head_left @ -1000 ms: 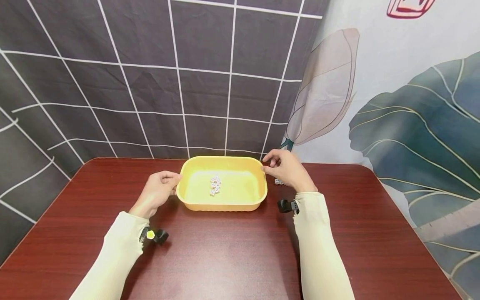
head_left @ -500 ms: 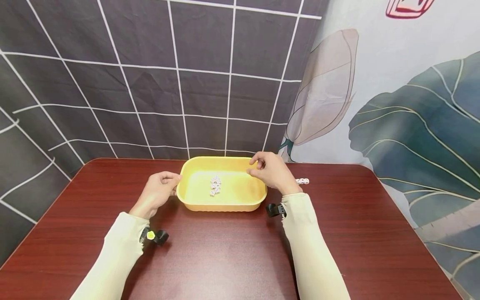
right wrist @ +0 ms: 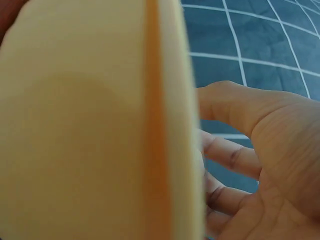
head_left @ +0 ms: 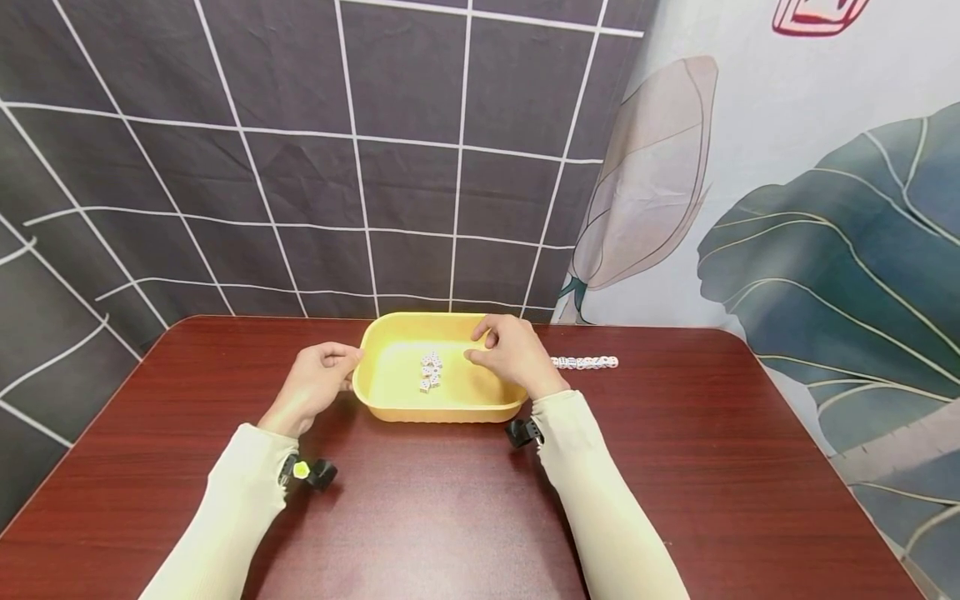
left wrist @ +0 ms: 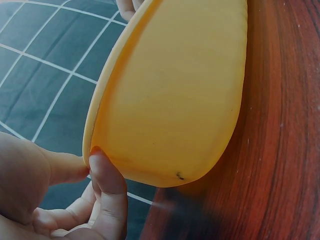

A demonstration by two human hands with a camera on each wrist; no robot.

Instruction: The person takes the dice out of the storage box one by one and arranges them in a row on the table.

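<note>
A yellow plastic basin (head_left: pixel 442 414) stands near the back edge of the table, with several white dice (head_left: pixel 431 372) lying in its left half. My left hand (head_left: pixel 318 379) pinches the basin's left rim between thumb and fingers; the left wrist view shows this grip closely. Over the basin's right half hovers my right hand (head_left: pixel 516 354), its thumb and forefinger apart and nothing seen between them. In the right wrist view, the basin's wall (right wrist: pixel 75 150) hides the fingertips.
A straight row of white dice (head_left: pixel 585 363) lies on the dark red table (head_left: pixel 450 500), right of the basin. Behind the table hangs a dark grey cloth (head_left: pixel 405 192) with white grid lines, beside a pale leaf-patterned one (head_left: pixel 825 233).
My right hand has moved left from the basin's right rim to above its inside, uncovering the row of dice. The left hand and basin have stayed in place.
</note>
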